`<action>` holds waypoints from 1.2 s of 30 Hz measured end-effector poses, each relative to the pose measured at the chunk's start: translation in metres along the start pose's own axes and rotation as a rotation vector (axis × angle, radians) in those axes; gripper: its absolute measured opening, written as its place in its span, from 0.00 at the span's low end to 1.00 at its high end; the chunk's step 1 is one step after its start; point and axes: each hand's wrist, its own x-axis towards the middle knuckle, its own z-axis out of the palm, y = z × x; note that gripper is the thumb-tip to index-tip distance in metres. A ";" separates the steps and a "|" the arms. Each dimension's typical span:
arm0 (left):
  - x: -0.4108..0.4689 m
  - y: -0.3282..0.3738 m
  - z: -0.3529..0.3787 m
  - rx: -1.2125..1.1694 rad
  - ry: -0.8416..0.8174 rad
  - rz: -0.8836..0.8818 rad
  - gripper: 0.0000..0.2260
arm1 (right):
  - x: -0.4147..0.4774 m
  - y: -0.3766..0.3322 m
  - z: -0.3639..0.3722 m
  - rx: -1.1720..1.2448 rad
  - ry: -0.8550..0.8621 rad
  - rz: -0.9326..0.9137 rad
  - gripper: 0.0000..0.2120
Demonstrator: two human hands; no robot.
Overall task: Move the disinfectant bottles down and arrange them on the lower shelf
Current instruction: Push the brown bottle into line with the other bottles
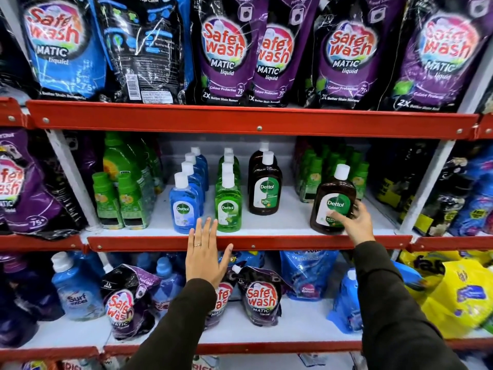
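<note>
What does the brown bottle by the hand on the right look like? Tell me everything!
The brown Dettol bottle is dark, see-through plastic by the look of it, with a white cap and a green-and-white label. It stands slightly tilted near the front edge of the middle shelf, apart from the other bottles. The right hand has its fingers on the label and side.

A single head-worn wide-angle camera faces the shelving head-on at close range, roughly level with the middle shelf's red front rail (253, 243) and tilted slightly down. Above that rail the view reaches the pouch shelf; below it, the lower shelf and part of another. Both forearms enter from the bottom edge, reaching up toward the rail. Straight shelf lines bow near the frame edges.
</note>
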 end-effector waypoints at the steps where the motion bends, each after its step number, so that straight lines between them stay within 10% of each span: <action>1: 0.000 0.000 0.000 0.003 -0.002 0.000 0.35 | 0.001 -0.001 -0.003 0.020 -0.011 0.003 0.33; 36: -0.003 0.025 -0.007 -0.238 0.055 0.030 0.31 | -0.014 -0.003 0.106 0.056 -0.483 -0.027 0.26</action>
